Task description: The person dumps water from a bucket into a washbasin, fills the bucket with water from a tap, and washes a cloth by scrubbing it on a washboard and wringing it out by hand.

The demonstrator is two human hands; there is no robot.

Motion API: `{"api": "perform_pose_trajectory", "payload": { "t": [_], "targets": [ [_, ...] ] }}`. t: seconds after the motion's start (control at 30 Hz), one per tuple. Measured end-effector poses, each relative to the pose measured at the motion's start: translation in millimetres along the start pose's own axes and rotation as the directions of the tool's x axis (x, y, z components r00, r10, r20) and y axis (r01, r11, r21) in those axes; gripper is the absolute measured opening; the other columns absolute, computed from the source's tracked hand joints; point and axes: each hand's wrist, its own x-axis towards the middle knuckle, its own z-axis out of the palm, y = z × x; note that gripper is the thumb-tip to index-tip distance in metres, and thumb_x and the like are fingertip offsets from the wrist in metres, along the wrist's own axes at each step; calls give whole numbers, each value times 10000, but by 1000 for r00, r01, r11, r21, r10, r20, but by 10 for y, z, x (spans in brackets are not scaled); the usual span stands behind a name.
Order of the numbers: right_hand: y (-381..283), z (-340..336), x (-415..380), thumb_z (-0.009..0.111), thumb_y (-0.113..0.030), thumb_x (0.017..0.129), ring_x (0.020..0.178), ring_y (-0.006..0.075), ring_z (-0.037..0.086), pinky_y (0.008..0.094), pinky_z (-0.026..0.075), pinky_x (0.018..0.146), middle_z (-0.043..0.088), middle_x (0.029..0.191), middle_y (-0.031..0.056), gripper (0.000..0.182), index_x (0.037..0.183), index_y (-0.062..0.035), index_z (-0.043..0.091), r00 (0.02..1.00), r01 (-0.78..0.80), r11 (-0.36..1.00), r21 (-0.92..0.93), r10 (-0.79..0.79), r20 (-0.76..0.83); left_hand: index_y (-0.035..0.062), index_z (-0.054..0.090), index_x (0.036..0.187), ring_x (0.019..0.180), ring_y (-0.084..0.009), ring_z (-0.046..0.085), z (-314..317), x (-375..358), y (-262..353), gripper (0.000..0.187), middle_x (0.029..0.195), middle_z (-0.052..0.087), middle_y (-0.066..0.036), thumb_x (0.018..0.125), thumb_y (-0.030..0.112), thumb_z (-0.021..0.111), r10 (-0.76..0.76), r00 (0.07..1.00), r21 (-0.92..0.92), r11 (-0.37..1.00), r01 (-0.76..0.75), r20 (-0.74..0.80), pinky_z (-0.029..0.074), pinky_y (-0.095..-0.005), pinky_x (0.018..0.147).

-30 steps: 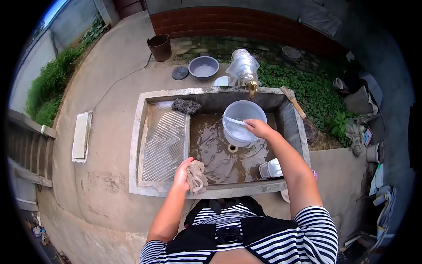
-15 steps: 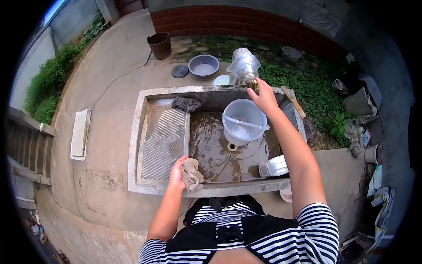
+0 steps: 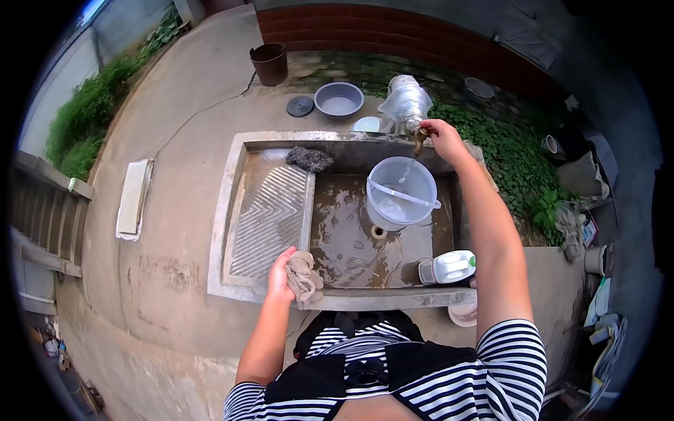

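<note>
My right hand (image 3: 445,140) is closed on the brass tap (image 3: 420,142) at the back of the concrete sink (image 3: 219,231). Water (image 3: 406,170) runs from the spout into a whitish plastic bucket (image 3: 379,203), whose handle lies across its mouth. Some water shows inside the bucket. At the sink's front edge, my left hand (image 3: 279,278) grips a crumpled beige cloth (image 3: 304,279). A white jug with a green cap (image 3: 455,266) stands in the front right corner of the basin, below my right forearm.
Left of the basin is a ridged washboard slab (image 3: 270,217) with a dark scrubbing pad (image 3: 309,159) at its back. Behind the sink are a grey basin (image 3: 338,102), a round dark lid (image 3: 300,107) and a brown bucket (image 3: 269,64). A drain hole (image 3: 378,231) shows near the bucket.
My right hand has shifted its hold on the tap, and a stream of water now shows falling into the bucket. The view has moved slightly. My left hand still holds the cloth.
</note>
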Motion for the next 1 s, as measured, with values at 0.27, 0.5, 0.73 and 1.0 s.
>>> {"api": "perform_pose_trajectory", "payload": {
  "t": [0.27, 0.5, 0.73, 1.0],
  "targets": [
    [-339, 284, -477, 552, 17, 745, 1055, 302, 514, 397, 424, 882, 537, 1126, 100, 316, 1037, -91, 605, 884, 260, 851, -457, -400, -241, 70, 531, 1161, 941, -262, 590, -52, -45, 35, 307, 1069, 596, -114, 907, 223, 450, -8, 1000, -105, 994, 9, 5, 508, -426, 797],
    [-30, 1000, -1597, 596, -198, 781, 1069, 336, 530, 440, 368, 964, 584, 1100, 151, 445, 1192, -44, 525, 967, -7, 882, -471, 127, 222, 43, 546, 1142, 979, -294, 583, -176, -38, 73, 390, 1092, 602, -122, 904, 305, 382, -78, 997, -249, 965, 83, 28, 485, -448, 851],
    [99, 1513, -2042, 521, -76, 776, 911, 309, 576, 402, 464, 809, 581, 979, 133, 369, 1142, -90, 565, 903, -57, 827, -560, 282, 325, 21, 552, 1135, 985, -296, 584, -18, 0, 34, 430, 1088, 606, -127, 906, 332, 362, -101, 994, -230, 969, 88, -46, 484, -442, 853],
    [230, 1742, -1993, 505, -49, 793, 1123, 244, 511, 474, 281, 1037, 548, 1178, 106, 474, 1257, -147, 481, 939, -137, 763, -632, 304, 163, 27, 550, 1142, 980, -303, 589, 86, -101, 34, 437, 1101, 602, -135, 899, 347, 379, -83, 996, -213, 974, 79, -10, 486, -441, 851]
  ]
}}
